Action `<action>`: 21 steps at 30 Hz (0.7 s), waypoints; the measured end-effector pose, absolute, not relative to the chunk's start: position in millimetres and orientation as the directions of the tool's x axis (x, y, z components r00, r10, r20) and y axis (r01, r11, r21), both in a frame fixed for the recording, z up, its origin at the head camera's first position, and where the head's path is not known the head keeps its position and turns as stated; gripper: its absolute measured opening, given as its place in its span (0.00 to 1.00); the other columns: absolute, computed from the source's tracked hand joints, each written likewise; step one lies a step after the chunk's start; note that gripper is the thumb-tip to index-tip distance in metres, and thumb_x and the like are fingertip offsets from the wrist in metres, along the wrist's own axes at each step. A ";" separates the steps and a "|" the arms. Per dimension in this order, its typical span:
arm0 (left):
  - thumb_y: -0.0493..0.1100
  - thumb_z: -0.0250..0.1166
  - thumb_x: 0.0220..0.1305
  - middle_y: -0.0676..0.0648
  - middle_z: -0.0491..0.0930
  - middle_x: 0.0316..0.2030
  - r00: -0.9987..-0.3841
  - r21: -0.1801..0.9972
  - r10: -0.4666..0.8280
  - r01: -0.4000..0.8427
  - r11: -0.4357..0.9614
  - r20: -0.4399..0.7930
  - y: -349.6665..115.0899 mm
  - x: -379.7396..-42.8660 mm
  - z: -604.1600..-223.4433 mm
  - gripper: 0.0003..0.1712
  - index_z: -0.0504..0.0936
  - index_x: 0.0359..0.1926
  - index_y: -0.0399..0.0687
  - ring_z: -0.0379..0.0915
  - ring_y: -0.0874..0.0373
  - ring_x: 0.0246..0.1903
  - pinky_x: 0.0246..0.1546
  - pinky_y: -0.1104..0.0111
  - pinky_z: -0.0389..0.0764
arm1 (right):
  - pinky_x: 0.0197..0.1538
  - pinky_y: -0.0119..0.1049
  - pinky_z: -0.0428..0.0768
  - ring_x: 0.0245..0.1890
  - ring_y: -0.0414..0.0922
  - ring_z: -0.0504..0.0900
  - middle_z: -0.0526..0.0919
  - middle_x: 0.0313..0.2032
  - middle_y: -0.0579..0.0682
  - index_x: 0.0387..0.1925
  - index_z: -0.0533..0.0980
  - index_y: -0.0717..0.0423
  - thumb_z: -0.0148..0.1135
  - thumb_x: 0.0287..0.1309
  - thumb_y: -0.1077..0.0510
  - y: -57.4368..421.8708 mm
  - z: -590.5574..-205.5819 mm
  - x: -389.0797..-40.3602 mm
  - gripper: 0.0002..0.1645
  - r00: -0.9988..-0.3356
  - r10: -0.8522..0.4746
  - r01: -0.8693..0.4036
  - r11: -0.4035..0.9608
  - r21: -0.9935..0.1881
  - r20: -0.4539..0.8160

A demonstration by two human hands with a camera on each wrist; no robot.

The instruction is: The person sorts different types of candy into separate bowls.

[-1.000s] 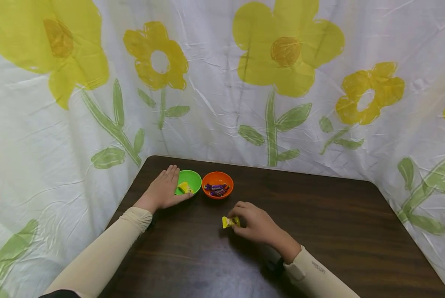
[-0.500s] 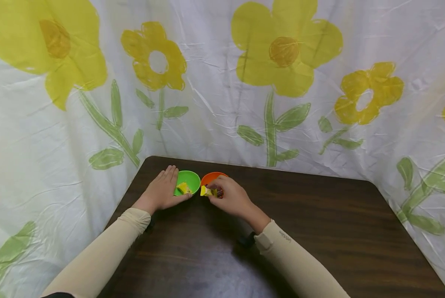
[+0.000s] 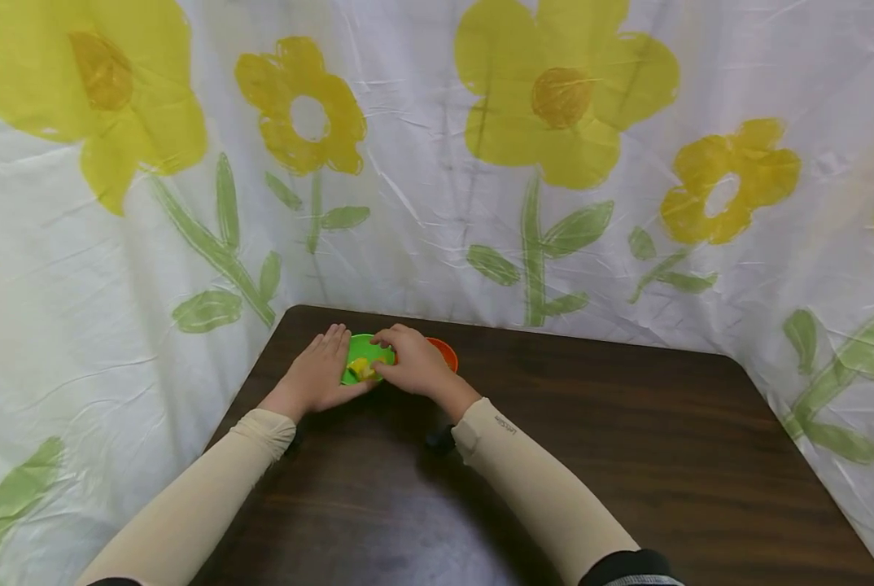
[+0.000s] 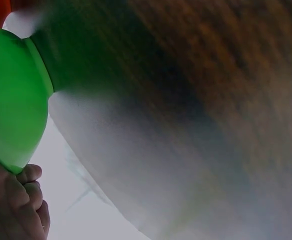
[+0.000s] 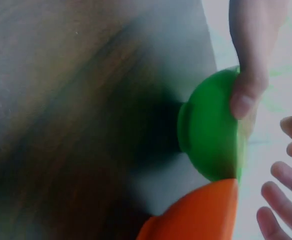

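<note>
My left hand (image 3: 311, 376) rests against the left and near side of a green bowl (image 3: 360, 345), fingers straight, its thumb (image 5: 246, 97) on the bowl's near side. Yellow-wrapped candies (image 3: 360, 369) lie inside. Over the right rim of this bowl reaches my right hand (image 3: 421, 365); the right wrist view shows its fingers (image 5: 285, 200) spread apart, with nothing seen between them. An orange bowl (image 3: 446, 352) stands touching the green one on its right, mostly covered by the right hand, its contents hidden.
A dark wood-grain table (image 3: 591, 439) stretches to the right and toward me. Behind and beside it hangs a white curtain (image 3: 422, 163) with yellow flowers. Both bowls stand near the far left corner.
My right hand has carried a yellow-wrapped candy left, past the orange bowl to the green bowl, and its fingers have let go. My left hand has stayed at the green bowl.
</note>
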State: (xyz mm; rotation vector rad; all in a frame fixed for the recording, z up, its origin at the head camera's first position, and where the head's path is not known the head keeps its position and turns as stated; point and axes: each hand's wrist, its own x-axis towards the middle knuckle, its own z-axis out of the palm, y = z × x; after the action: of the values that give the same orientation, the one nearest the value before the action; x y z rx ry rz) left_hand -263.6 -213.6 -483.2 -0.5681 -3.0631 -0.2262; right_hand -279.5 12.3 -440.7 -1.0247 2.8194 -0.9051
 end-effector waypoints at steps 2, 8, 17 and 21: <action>0.79 0.52 0.71 0.28 0.53 0.82 -0.932 0.138 0.361 0.363 0.921 0.042 -211.2 -262.2 -482.6 0.65 0.52 0.81 0.25 0.45 0.35 0.84 0.83 0.44 0.52 | 0.55 0.41 0.86 0.53 0.51 0.83 0.84 0.55 0.55 0.61 0.83 0.55 0.68 0.70 0.52 14.7 -443.8 -277.3 0.22 -0.781 -0.600 -0.592 0.620 -0.515 0.175; 0.78 0.53 0.71 0.27 0.52 0.82 -0.937 0.111 0.345 0.348 0.931 0.042 -209.0 -262.1 -480.2 0.65 0.53 0.81 0.25 0.46 0.34 0.83 0.83 0.43 0.53 | 0.57 0.46 0.85 0.53 0.51 0.82 0.84 0.56 0.53 0.61 0.83 0.55 0.68 0.71 0.52 34.6 -442.5 -264.5 0.22 -0.754 -0.623 -0.635 0.610 -0.473 0.209; 0.81 0.52 0.69 0.27 0.49 0.82 -0.944 0.154 0.328 0.327 0.932 0.018 -204.8 -266.1 -483.9 0.68 0.50 0.82 0.26 0.43 0.32 0.83 0.84 0.43 0.49 | 0.57 0.51 0.85 0.56 0.51 0.81 0.84 0.56 0.51 0.60 0.84 0.50 0.71 0.69 0.49 97.6 -444.8 -242.7 0.22 -0.787 -0.584 -0.606 0.670 -0.429 0.200; 0.81 0.53 0.68 0.27 0.50 0.82 -0.953 0.182 0.303 0.300 0.936 0.014 -207.4 -266.4 -484.6 0.68 0.49 0.82 0.27 0.44 0.31 0.83 0.83 0.42 0.50 | 0.58 0.54 0.84 0.58 0.52 0.81 0.84 0.57 0.51 0.61 0.84 0.50 0.72 0.68 0.48 130.4 -443.4 -232.3 0.23 -0.803 -0.565 -0.587 0.695 -0.415 0.189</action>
State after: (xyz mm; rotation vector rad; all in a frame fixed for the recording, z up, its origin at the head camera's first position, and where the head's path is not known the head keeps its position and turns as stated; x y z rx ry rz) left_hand -266.4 -207.4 -484.6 -0.4841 -3.1055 -0.2883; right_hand -232.3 130.4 -443.4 -0.9986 2.9353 -0.7439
